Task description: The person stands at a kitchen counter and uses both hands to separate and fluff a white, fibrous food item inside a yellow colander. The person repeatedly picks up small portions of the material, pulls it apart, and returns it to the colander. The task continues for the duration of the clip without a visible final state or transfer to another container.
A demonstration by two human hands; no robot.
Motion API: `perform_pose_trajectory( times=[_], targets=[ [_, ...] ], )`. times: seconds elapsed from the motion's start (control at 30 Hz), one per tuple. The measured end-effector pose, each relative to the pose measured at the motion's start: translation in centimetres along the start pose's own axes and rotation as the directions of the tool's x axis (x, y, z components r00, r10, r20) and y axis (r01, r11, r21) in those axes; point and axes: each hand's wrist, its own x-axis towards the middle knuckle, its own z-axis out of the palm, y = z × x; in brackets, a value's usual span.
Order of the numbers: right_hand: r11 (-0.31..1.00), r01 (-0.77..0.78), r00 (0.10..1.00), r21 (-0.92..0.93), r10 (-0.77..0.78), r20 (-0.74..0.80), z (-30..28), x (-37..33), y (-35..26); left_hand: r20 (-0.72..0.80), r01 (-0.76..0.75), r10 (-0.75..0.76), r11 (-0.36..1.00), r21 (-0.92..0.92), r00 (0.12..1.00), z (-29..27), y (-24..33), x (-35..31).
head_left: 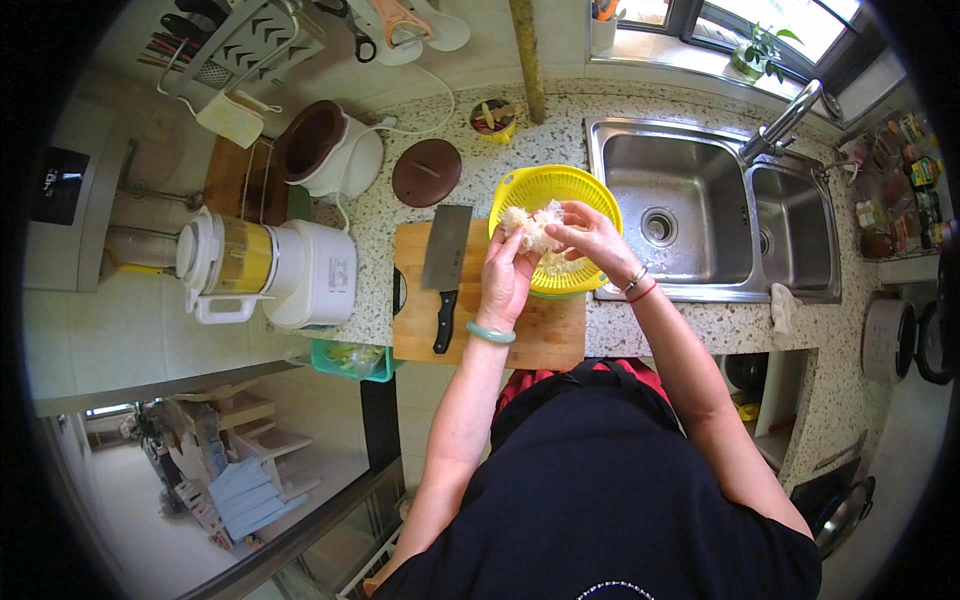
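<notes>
so the frilly pale clump, looks like white fungus (535, 222), sits right between both sets of fingers, just above the yellow colander (555, 181); its long axis seems to run roughly side to side; left hand (508, 275) is pinching its near-left part; right hand (598, 245) is curled at its right edge, can't tell if those fingers actually grip; neither hand is clearly nearer; loose pale bits (560, 265) lie below the fingers; cleaver (447, 275) rests left of them on the cutting board (545, 335)
</notes>
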Motion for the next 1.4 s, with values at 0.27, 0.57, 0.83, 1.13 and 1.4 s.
perform_pose_trajectory(
  times=[0.27, 0.57, 0.83, 1.13, 1.4],
  targets=[
    [0.997, 0.069, 0.997, -0.045, -0.071, -0.041, 0.4, 0.9, 2.5, -0.062, 0.021, -0.015, 0.995, 0.095, 0.998, 0.2, 0.2, -0.2],
    [0.970, 0.155, 0.986, -0.187, -0.164, -0.034, -0.1, 1.0, 1.2, 0.017, 0.153, -0.157, 0.977, 0.148, 0.987, 0.4, 0.1, -0.6],
    [0.930, 0.004, 0.997, 0.366, -0.033, 0.074, -0.8, 0.6, -1.6, -0.101, 0.098, -0.077, 0.970, 0.223, 0.992, -1.4, 1.4, 0.2],
    [0.998, 0.055, 0.998, 0.044, -0.054, -0.027, -0.5, 0.4, 0.8, -0.035, 0.048, -0.039, 0.942, 0.332, 0.999, -1.3, 0.8, -0.3],
    [0.923, 0.267, 0.963, -0.276, -0.266, 0.041, 0.0, 0.1, -1.2, -0.017, 0.001, 0.008, 0.896, 0.445, 1.000, -0.4, 0.2, -0.2]
  ],
)
